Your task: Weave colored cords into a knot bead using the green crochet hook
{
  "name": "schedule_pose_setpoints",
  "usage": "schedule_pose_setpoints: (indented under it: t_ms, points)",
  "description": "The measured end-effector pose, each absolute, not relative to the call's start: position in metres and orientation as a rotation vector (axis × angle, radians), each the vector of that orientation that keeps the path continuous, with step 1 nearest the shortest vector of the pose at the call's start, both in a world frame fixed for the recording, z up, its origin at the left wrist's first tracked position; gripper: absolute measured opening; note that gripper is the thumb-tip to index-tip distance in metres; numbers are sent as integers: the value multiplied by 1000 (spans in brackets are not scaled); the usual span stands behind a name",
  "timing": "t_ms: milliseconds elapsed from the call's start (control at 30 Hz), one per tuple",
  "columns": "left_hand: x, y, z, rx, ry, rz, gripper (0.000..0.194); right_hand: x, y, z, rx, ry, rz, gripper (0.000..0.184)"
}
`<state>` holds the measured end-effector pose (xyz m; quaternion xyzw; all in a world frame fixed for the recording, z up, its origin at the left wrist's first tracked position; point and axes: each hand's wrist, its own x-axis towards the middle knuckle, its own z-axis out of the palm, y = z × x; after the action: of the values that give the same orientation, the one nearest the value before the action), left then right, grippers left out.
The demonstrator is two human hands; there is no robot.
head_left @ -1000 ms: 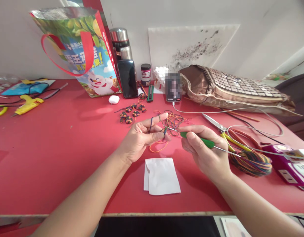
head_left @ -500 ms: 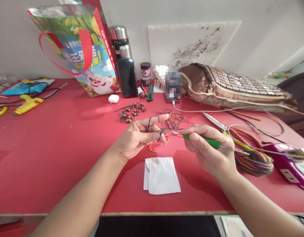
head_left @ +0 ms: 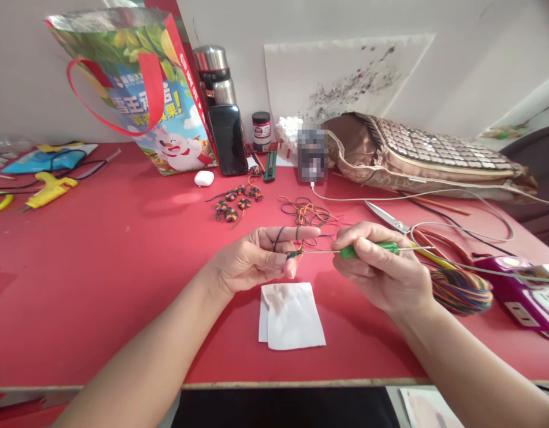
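Observation:
My left hand [head_left: 256, 255] pinches a small dark crochet piece [head_left: 294, 254] between thumb and fingers. Its index finger points right, with yarn looped round it. A green-handled crochet hook [head_left: 372, 250] is gripped in my right hand [head_left: 385, 273]; its thin metal shaft reaches left to the crochet piece. Loose multicoloured yarn [head_left: 306, 211] lies tangled on the table behind the hands. Several small crocheted pieces [head_left: 244, 204] in dark and orange yarn rest farther back. Beside my right hand sits a wound skein of multicoloured yarn [head_left: 461, 290].
A folded white tissue [head_left: 295, 321] lies on the red table [head_left: 122, 285] near its front edge. Scissors [head_left: 392, 220], a purple box [head_left: 519, 294] and a white cable are at right. Phones, a jar [head_left: 261, 131], a shopping bag [head_left: 176, 148] and a yellow glue gun [head_left: 49, 189] stand or lie behind.
Both hands have lowered slightly. The crochet hook has gone from slanting to nearly level, and my left index finger is stretched farther right with the yarn on it.

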<state>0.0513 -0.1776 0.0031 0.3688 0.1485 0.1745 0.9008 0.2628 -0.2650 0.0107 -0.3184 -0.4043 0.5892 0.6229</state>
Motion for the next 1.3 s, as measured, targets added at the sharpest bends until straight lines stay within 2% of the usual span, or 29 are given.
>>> schedule_pose_setpoints:
  t_ms: [267,467,767,967,1300]
  points:
    - [63,-192,9,889,519,496,43,245,-265,3,-748,-883,1391,19]
    - [73,-200,9,843,618,604,42,236,-269,-4,-826,-972,1181,15]
    - [69,-198,11,892,645,631,45,244,-270,-9,-962,-1326,910,21]
    - [64,-194,10,969,607,532,46,245,-269,-6,-930,-1364,927,19]
    - [63,-194,13,1007,647,617,42,248,-271,-11,-1005,-1431,868,20]
